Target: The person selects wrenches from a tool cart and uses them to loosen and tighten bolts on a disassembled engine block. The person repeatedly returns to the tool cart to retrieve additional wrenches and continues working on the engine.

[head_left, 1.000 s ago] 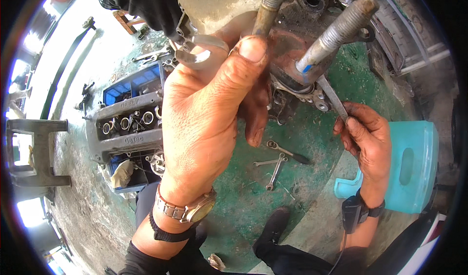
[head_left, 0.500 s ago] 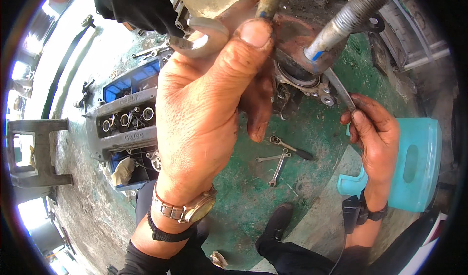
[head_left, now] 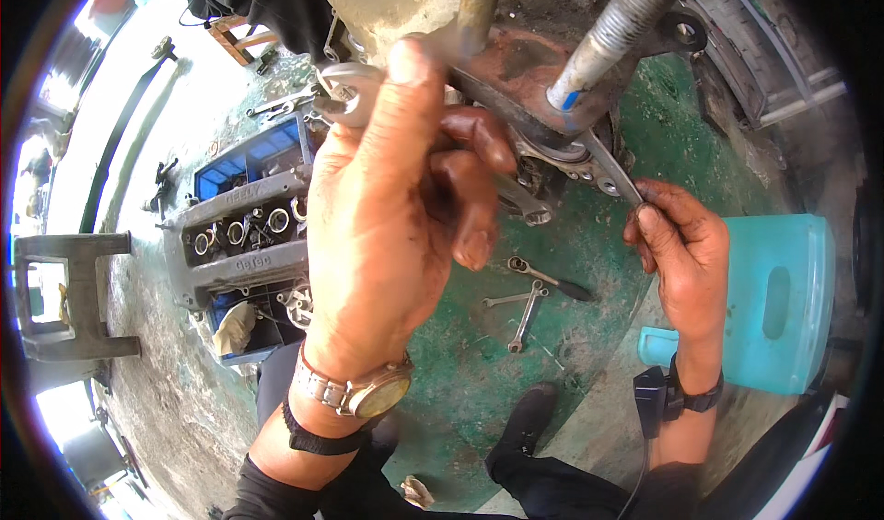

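My left hand (head_left: 382, 179) is closed around a combination wrench (head_left: 354, 92), whose open jaw sticks out past the thumb. A ring end (head_left: 534, 212) shows below the fingers and looks like part of the same wrench. Close above this hand rises a worn threaded stud (head_left: 479, 9). A second threaded stud (head_left: 612, 46) with a blue mark stands on the rusty reddish metal flange (head_left: 529, 64). My right hand (head_left: 680, 248) pinches a flat metal bar, perhaps a wrench handle (head_left: 612, 170); its far end is hidden under the flange.
A ratchet (head_left: 552, 279) and two wrenches (head_left: 525, 317) lie on the green floor. At left are an engine cover (head_left: 244, 261), a blue parts tray (head_left: 226, 172) and a grey stool (head_left: 74, 244). A turquoise plastic case (head_left: 773, 308) stands at right.
My left hand has moved left and slightly down with the wrench. The flange and studs have shifted left, and my right hand has gone a little left with the bar.
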Available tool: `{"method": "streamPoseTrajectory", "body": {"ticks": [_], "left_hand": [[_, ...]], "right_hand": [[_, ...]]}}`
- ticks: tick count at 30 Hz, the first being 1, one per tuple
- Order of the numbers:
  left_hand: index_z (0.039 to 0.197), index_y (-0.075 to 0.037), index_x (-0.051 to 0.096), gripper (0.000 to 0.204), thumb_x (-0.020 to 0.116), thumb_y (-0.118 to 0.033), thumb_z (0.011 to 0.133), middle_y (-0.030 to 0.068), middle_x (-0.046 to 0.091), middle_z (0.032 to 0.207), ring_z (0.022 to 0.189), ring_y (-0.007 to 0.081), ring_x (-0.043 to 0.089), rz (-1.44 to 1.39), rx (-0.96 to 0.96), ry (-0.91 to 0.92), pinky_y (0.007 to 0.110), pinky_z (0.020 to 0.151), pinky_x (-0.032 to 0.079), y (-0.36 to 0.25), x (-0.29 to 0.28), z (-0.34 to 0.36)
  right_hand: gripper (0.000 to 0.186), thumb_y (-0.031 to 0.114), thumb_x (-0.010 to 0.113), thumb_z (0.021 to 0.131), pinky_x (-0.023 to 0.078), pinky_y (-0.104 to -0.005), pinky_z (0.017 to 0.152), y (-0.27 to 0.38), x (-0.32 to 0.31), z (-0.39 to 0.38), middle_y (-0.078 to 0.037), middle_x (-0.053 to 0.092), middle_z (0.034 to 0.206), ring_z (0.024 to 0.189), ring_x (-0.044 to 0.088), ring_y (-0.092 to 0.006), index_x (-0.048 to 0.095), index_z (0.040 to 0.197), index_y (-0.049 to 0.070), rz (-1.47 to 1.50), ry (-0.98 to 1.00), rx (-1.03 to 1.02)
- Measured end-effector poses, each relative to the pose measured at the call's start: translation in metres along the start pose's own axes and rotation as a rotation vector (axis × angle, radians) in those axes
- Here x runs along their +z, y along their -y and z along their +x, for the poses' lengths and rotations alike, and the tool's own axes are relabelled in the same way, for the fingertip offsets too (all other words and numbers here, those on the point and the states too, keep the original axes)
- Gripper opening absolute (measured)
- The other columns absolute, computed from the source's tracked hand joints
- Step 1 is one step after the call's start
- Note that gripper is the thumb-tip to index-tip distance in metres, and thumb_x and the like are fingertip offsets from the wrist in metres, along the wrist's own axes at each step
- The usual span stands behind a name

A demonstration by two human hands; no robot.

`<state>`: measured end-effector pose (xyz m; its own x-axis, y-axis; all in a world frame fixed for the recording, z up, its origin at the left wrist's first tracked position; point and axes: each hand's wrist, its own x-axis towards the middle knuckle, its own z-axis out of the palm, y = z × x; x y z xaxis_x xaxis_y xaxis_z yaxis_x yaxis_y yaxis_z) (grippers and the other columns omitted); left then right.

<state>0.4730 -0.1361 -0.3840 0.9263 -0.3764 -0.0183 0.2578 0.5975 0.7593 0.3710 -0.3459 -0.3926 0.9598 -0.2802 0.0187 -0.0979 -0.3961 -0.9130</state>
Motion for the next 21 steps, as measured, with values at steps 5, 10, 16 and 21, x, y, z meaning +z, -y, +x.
{"method": "streamPoseTrajectory", "body": {"ticks": [5,10,16,21], "left_hand": [[0.119,-0.003,0.051,0.045,0.048,-0.043,0.099,0.0091,0.061,0.089,0.049,0.0078,0.038,-0.24,-0.177,-0.11,0.022,0.046,0.034,0.003,-0.019,0.007],[0.12,-0.003,0.05,0.044,0.049,-0.041,0.099,0.0098,0.062,0.087,0.052,0.0106,0.045,-0.361,-0.257,-0.219,0.024,0.05,0.037,0.012,-0.025,0.01],[0.115,0.001,0.054,0.046,0.052,-0.042,0.097,0.0086,0.062,0.088,0.069,0.0196,0.062,-0.227,-0.181,-0.275,0.033,0.068,0.05,0.029,-0.013,0.002],[0.095,-0.008,0.058,0.037,0.048,-0.043,0.098,0.005,0.06,0.076,0.064,0.0168,0.056,-0.289,-0.242,-0.256,0.028,0.058,0.045,0.032,0.005,-0.002]], "right_hand": [[0.02,0.013,0.056,0.095,0.035,-0.0182,0.048,-0.005,-0.004,-0.001,-0.004,0.06,0.074,0.054,0.045,-0.0041,0.063,0.106,-0.002,0.091,0.055,0.066],[0.02,0.012,0.056,0.094,0.038,-0.018,0.049,0.006,0.001,-0.008,-0.005,0.061,0.076,0.055,0.048,-0.0046,0.06,0.109,-0.002,0.186,0.086,0.168],[0.024,0.009,0.052,0.093,0.041,-0.0203,0.051,0.022,0.025,-0.023,-0.008,0.063,0.081,0.059,0.053,-0.0081,0.054,0.115,0.0,0.29,0.221,0.184],[0.026,0.011,0.048,0.094,0.047,-0.0234,0.059,0.026,0.042,-0.025,-0.008,0.066,0.085,0.066,0.058,-0.0108,0.055,0.116,0.0,0.219,0.276,0.2]]}}
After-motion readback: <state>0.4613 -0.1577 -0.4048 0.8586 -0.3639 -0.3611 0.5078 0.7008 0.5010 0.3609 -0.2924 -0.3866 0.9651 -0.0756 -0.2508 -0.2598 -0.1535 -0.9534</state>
